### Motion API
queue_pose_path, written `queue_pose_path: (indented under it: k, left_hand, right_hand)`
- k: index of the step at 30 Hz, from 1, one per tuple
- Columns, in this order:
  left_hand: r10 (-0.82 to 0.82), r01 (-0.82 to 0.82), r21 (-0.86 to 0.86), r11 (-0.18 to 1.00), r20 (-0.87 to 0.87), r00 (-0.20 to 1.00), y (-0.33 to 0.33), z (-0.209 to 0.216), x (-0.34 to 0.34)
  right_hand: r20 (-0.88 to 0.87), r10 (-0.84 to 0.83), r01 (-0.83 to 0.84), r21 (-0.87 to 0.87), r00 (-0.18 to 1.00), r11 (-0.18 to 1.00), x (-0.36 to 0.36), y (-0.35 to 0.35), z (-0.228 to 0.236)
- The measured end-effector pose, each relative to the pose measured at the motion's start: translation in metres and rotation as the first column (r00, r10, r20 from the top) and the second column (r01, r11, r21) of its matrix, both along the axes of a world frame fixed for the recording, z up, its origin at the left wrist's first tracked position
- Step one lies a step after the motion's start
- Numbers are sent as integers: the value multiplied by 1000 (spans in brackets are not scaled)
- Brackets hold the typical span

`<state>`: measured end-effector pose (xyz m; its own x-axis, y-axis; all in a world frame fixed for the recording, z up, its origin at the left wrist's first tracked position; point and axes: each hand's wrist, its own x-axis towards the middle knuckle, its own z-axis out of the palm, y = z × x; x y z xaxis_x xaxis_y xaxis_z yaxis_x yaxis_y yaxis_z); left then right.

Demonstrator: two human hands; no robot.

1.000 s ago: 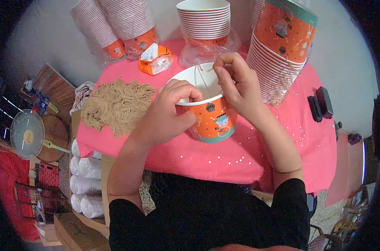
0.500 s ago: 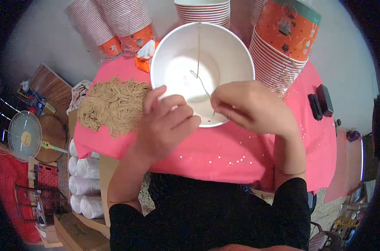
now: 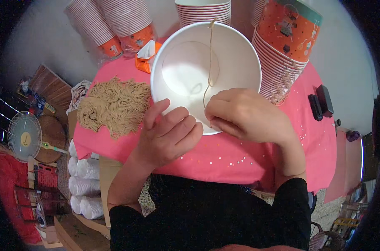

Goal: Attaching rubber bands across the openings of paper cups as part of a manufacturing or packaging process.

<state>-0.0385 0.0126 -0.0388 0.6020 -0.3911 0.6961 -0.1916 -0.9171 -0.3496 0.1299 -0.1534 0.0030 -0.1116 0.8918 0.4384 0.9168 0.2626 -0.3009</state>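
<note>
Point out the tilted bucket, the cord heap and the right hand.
Tilted bucket [image 3: 236,62]: head view, white inner wall.
Cord heap [image 3: 113,105]: head view, middle of the heap.
Right hand [image 3: 249,111]: head view, back of the hand.

The bucket [image 3: 240,58] shows a plain white inside, crossed by a tan string [image 3: 210,54]. The heap of strands [image 3: 112,106] is the same sandy tan. The tablecloth [image 3: 317,146] is solid pink, flecked with small white dots [image 3: 231,164]. The upturned bucket [image 3: 277,35] on the right is orange with a grey-green band and small cartoon figures in grey and white. The tissue pack [image 3: 142,64] is orange, the shirt [image 3: 206,209] black
</note>
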Motion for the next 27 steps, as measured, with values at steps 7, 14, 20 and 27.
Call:
queue_pose_path:
  k: [7,14,20,27]
  left_hand:
    - [-11,11,-17,1000,0,1000,0,1,0]
    - [-21,20,-28,999,-5,1000,-1,2,0]
    - [-20,20,-36,999,-15,1000,-3,3,0]
    - [-18,18,-30,999,-5,1000,-1,2,4]
  right_hand:
    - [-14,18,-19,-14,1000,1000,1,0,-1]
    - [-9,16,-17,-48,1000,999,1,-1,-1]
    - [-3,22,-23,-49,1000,999,0,-1,0]
    - [28,42,-41,-42,999,998,0,2,-5]
